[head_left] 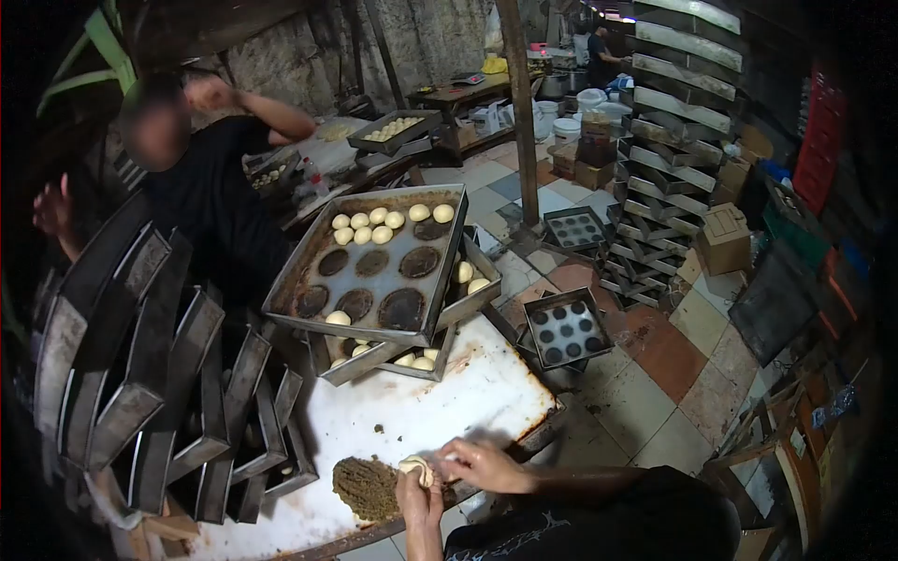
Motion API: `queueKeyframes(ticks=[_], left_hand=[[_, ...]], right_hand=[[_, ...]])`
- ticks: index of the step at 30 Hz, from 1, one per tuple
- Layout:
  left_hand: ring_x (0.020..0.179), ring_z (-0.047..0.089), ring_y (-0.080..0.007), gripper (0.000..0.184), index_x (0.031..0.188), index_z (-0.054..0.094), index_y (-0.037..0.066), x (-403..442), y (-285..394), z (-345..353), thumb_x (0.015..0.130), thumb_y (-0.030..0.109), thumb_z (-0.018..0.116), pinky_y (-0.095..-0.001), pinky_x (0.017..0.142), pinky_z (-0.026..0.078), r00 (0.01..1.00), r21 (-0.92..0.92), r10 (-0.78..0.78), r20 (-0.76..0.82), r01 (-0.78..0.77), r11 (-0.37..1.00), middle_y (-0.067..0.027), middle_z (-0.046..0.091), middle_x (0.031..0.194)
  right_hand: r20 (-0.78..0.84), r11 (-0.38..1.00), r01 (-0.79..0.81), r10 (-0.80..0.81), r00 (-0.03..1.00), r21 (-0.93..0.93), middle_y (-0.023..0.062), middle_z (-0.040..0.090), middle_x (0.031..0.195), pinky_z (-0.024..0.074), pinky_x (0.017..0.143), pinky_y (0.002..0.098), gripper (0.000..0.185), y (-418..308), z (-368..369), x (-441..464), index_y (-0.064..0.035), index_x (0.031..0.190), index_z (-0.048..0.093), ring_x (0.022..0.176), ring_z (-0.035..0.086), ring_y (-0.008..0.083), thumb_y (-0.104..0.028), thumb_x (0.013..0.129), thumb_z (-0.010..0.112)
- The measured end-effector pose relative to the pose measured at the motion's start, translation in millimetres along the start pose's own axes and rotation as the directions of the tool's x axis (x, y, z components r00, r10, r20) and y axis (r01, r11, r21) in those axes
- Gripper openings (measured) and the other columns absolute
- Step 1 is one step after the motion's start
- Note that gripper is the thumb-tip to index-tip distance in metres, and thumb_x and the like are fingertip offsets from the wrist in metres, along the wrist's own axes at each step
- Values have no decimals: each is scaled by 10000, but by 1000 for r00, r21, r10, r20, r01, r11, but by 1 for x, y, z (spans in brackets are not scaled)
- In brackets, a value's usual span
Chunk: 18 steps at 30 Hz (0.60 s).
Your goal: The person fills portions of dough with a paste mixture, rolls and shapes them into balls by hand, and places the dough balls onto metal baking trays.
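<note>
In the head view, my left hand (420, 503) is closed around a small piece of pale dough (414, 465), over the front edge of the white table. Close on its right, my right hand (488, 467) has its fingers bent together at the dough's side. What those fingers hold, if anything, is blurred and too small to name. Just left of my left hand lies a mound of brown, crumbly filling (363, 490) on the table.
A stained white tabletop (477, 374) carries stacked metal trays; the top tray (281, 304) holds several dough balls. More trays (140, 402) are stacked at left, and a tall stack (669, 187) stands at right. Another person (220, 159) is across the table. Floor trays (566, 329) lie beyond.
</note>
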<state>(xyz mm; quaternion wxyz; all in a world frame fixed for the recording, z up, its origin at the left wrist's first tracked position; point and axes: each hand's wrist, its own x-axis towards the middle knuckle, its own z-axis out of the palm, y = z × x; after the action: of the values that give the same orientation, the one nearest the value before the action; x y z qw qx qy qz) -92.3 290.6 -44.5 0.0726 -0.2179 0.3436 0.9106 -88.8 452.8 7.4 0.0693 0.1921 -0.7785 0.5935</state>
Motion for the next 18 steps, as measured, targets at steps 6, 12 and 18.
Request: queueKeyframes(ticks=[6, 12, 18], left_hand=[[816, 592, -231, 456, 1232, 319, 24, -10, 19, 39, 796, -106, 351, -314, 567, 545, 956, 450, -195, 218, 79, 890, -196, 508, 1023], [950, 552, -289, 342, 1165, 370, 10, 18, 2, 79, 828, -11, 313, -422, 845, 511, 990, 109, 119, 70, -126, 986, -206, 491, 1068], [1263, 332, -400, 482, 1253, 379, 10, 68, -54, 65, 778, 67, 439, -600, 1059, 134, 527, 389, -157, 835, -768, -509, -235, 387, 1305]], right_hand=[[336, 982, -13, 77, 939, -190, 127, 616, 1008, 456, 779, 376, 279, 9, -7, 31, -33, 1011, 633, 880, 580, 273, -259, 849, 606], [-252, 874, 74, -218, 943, -479, 77, 622, 1090, 345, 944, 438, 257, 30, 47, -35, -55, 1051, 642, 1099, 492, 265, -196, 848, 571], [-587, 870, -215, -100, 803, -443, 155, 650, 903, 444, 799, 390, 165, 55, -37, 2, -7, 917, 639, 849, 606, 287, -105, 847, 526]])
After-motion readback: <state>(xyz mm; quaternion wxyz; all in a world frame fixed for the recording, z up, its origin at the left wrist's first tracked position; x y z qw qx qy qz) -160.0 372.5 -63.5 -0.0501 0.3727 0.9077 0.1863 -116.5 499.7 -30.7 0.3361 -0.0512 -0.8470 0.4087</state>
